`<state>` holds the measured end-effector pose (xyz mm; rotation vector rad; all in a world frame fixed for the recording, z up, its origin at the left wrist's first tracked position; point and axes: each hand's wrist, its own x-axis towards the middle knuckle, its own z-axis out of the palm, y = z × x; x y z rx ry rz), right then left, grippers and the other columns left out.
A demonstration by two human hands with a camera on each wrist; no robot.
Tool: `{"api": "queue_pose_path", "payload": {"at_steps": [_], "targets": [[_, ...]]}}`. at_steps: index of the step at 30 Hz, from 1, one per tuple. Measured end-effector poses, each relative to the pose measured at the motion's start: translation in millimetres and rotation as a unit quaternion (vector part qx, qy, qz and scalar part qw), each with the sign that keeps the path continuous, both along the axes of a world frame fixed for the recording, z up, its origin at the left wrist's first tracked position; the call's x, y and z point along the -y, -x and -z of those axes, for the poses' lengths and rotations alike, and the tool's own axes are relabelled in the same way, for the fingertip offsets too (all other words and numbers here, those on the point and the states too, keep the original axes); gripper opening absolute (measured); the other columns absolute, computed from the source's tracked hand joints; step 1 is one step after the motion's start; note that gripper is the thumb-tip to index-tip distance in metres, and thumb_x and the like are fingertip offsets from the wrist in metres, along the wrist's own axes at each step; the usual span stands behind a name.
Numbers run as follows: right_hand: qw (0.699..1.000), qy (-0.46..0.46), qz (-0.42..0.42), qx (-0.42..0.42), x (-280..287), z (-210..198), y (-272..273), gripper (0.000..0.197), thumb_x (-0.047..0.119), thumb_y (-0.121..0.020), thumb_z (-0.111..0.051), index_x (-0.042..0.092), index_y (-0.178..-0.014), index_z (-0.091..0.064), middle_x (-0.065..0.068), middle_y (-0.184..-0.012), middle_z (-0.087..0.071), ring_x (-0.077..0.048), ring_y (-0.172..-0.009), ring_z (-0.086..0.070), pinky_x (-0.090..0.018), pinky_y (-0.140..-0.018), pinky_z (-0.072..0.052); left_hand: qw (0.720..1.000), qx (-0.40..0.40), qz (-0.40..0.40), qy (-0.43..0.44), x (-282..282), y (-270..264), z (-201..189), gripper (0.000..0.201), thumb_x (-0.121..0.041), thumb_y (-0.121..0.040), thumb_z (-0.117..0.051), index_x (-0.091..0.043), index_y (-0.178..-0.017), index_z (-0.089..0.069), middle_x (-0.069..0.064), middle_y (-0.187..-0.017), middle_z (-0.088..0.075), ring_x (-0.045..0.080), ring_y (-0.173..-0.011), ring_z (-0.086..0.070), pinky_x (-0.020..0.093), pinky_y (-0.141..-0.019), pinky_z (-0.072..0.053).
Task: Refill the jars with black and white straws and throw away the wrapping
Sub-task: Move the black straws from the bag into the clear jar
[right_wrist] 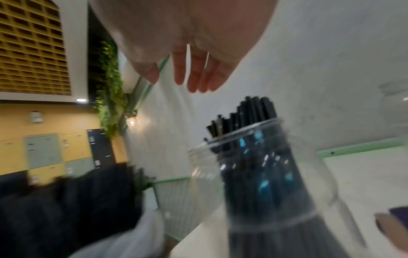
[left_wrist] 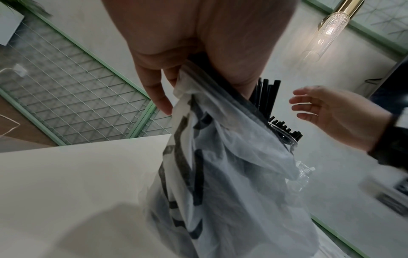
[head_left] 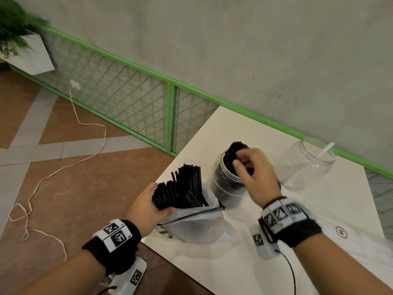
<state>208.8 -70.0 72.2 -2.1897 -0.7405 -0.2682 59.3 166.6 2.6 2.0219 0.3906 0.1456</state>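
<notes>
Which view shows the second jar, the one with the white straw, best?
Head view: the clear jar stands whole on the table, one white straw inside. Right wrist catches only a blurred edge of it; in the left wrist view I cannot make it out.

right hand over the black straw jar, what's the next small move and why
Probably back to the bag for another bunch. The right hand is open and empty above the jar, which already has black straws, while the left hand grips the bag with many black straws sticking out.
</notes>
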Motion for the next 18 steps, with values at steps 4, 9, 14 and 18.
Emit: {"api": "queue_pose_path", "payload": {"at_steps": [4, 9, 14, 18], "targets": [[0.964, 0.011, -0.091, -0.25, -20, 35, 43, 0.064, 0.034, -0.077, -0.073, 0.028, -0.134, -0.044, 0.007, -0.125, -0.055, -0.01, -0.108, -0.054, -0.029, -0.09, -0.048, 1.0, 0.011, 0.005, 0.007, 1, 2, -2, 0.045, -0.008, -0.071, -0.079, -0.033, -0.095, -0.051, -0.015, -0.087, -0.063, -0.012, -0.079, -0.058, 0.004, -0.062, -0.04], [0.925, 0.056, -0.113, -0.358, -49, 36, 50, 0.121, 0.027, -0.068, -0.085, 0.023, -0.152, 0.002, 0.011, -0.146, -0.03, -0.01, -0.128, -0.037, -0.029, -0.107, -0.035, 0.999, 0.026, 0.02, -0.001, 6, 6, -7, 0.046, -0.003, -0.073, -0.075, -0.037, -0.089, -0.048, -0.011, -0.085, -0.061, -0.008, -0.078, -0.059, 0.006, -0.063, -0.04], [0.945, 0.073, -0.08, -0.309, -61, 50, 50, 0.09, 0.024, -0.067, -0.084, 0.02, -0.143, -0.036, 0.001, -0.118, -0.056, -0.015, -0.115, -0.051, -0.032, -0.102, -0.04, 0.999, 0.023, 0.023, -0.019, 10, 9, -11, 0.04, -0.008, -0.071, -0.078, -0.034, -0.081, -0.05, 0.0, -0.094, -0.06, 0.009, -0.085, -0.059, 0.025, -0.075, -0.044], [0.957, 0.084, -0.073, -0.267, -51, 64, 52, 0.042, 0.049, -0.065, -0.065, 0.018, -0.093, -0.063, -0.004, -0.091, -0.065, -0.02, -0.088, -0.062, -0.045, -0.083, -0.051, 1.0, 0.028, 0.01, -0.005, 6, 12, -7, 0.045, -0.03, -0.065, -0.085, -0.039, -0.094, -0.051, -0.012, -0.101, -0.056, -0.001, -0.094, -0.056, 0.011, -0.074, -0.042]]}}
